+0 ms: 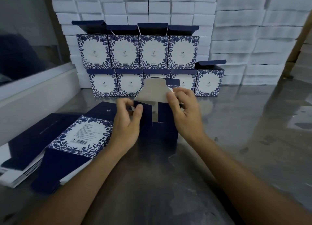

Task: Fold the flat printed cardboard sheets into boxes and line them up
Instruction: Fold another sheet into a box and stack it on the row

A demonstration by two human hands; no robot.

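A wall of stacked white foam blocks [168, 8] backs the grey metal surface [236, 131]. Against it stand two rows of folded blue-and-white floral cardboard boxes [137, 51]. A pile of flat printed cardboard sheets [67, 140] lies at left. At centre, a half-folded dark blue box [162, 128] stands upright; the left hand [128, 123] pinches a side flap, the right hand [184, 110] pinches its grey top flap [152, 91].
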